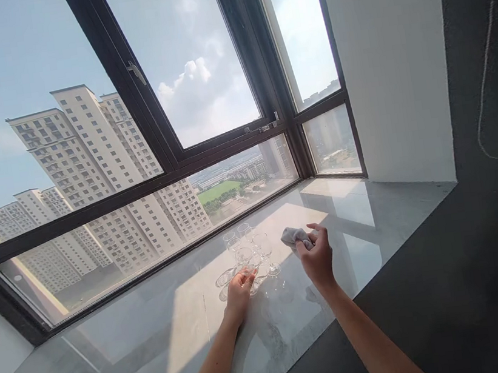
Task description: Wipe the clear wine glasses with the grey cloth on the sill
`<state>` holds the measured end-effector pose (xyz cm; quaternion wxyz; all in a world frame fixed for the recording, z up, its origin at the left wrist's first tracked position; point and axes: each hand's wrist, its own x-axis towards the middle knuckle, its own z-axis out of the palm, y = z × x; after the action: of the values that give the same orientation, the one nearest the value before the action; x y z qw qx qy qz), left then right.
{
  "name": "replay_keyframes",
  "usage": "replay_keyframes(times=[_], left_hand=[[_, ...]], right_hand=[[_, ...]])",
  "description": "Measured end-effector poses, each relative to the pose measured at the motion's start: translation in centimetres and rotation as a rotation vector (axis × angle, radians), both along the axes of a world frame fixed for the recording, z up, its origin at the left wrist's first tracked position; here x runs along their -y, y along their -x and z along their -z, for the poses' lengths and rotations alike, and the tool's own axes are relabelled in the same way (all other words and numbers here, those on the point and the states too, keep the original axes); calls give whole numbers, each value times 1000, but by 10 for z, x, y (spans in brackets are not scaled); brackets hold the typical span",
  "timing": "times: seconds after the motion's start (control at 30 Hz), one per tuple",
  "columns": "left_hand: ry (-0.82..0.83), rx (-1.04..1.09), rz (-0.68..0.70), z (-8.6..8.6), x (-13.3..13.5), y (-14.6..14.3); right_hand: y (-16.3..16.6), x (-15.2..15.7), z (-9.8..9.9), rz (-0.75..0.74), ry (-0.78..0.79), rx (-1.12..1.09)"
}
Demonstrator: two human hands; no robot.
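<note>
Several clear stemmed glasses stand close together on the pale, glossy window sill. My left hand has its fingers closed on one glass at the near side of the group; the fingers cover part of it. To the right of the glasses, my right hand pinches a crumpled grey-white cloth between thumb and fingers. The cloth is apart from the glasses, raised over the sill. Bright sunlight and reflections make the rims hard to separate.
Dark-framed windows run behind the sill, with a handle on one sash. A white wall closes off the right side. The sill's front edge drops to a dark area. A cord loop hangs at far right.
</note>
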<state>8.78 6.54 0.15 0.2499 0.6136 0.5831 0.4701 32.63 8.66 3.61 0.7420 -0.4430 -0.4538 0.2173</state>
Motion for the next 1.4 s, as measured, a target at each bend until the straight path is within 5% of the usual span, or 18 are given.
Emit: replay_keyframes(times=[0.27, 0.6, 0.77, 1.0, 1.4], left_hand=[[87, 26, -95, -2, -3, -4], [-107, -436, -435, -13, 23, -11], [-275, -581, -10, -20, 57, -44], [-476, -741, 507, 2, 83, -94], [-378, -612, 483, -4, 79, -89]], right_hand=[[-2, -12, 15, 11, 56, 50], [-2, -20, 36, 14, 142, 302], [-1, -20, 36, 41, 164, 348], [0, -26, 40, 92, 185, 372], [0, -32, 44, 90, 219, 329]])
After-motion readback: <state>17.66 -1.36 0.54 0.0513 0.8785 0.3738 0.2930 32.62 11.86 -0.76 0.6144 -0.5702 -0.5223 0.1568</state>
